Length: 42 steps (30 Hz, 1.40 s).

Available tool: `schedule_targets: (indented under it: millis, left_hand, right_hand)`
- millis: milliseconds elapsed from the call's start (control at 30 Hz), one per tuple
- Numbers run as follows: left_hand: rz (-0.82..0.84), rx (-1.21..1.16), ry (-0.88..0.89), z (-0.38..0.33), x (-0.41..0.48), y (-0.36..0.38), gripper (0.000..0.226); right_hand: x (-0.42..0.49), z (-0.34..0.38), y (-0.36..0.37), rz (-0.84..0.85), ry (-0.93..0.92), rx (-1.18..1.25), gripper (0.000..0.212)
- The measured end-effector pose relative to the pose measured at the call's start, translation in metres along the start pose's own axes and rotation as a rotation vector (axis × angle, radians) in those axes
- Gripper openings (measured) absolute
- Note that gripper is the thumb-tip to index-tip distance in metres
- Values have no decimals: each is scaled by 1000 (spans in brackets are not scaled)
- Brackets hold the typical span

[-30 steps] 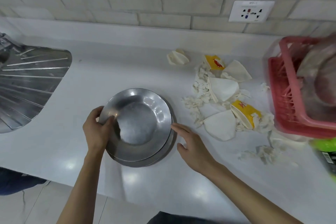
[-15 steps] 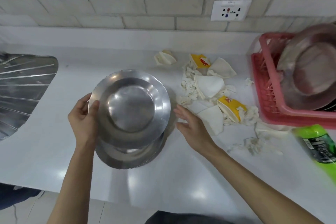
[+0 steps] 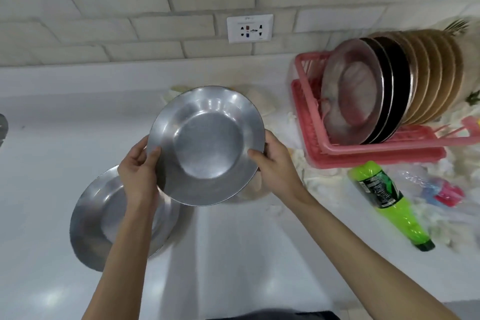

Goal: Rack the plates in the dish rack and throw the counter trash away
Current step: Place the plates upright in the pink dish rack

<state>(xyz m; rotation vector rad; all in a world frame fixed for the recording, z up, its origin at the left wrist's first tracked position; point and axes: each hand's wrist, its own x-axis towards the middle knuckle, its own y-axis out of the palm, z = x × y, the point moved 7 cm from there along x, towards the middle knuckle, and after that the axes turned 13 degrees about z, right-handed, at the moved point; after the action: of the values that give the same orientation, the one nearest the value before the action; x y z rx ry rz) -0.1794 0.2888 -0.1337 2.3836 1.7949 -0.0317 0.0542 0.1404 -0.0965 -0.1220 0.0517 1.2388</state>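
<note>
A steel plate is held above the white counter, tilted toward me. My left hand grips its left rim and my right hand grips its right rim. Another steel plate lies flat on the counter below and to the left, partly hidden by my left forearm. The pink dish rack stands at the right with several plates upright in it, a steel one in front. Torn white paper trash lies between the held plate and the rack, mostly hidden by the plate.
A green plastic bottle lies on its side in front of the rack. A crushed clear bottle with a pink label lies to its right among paper scraps. A wall socket sits on the brick wall behind.
The top plate has been lifted off the stack and moved up and right. My right hand has taken hold of its right rim. The view has shifted toward the rack.
</note>
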Motion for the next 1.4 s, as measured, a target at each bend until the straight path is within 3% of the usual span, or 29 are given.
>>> schedule_targets:
  millis: [167, 400, 600, 700, 867, 967, 1300, 1400]
  left_hand:
    - [96, -39, -57, 19, -10, 52, 36]
    - [358, 23, -77, 34, -25, 151, 37]
    - [527, 58, -29, 28, -32, 235, 45]
    - [581, 111, -25, 30, -35, 264, 46]
    - [688, 419, 197, 33, -45, 295, 46]
    - [799, 563, 304, 44, -48, 306, 54]
    - [865, 720, 334, 52, -53, 307, 66]
    - [868, 725, 341, 52, -54, 307, 63]
  right_hand:
    - [-14, 27, -43, -83, -64, -184, 37]
    - [-23, 98, -120, -170, -127, -576, 35]
    - [-27, 161, -169, -200, -202, -847, 14]
    - [-26, 180, -184, -246, -218, -980, 17]
    - [-24, 206, -198, -398, -182, -1349, 25]
    - [-16, 210, -196, -431, -211, -1453, 23]
    - [28, 160, -187, -286, -167, -1606, 67]
    - [36, 146, -184, -341, -236, -1662, 48]
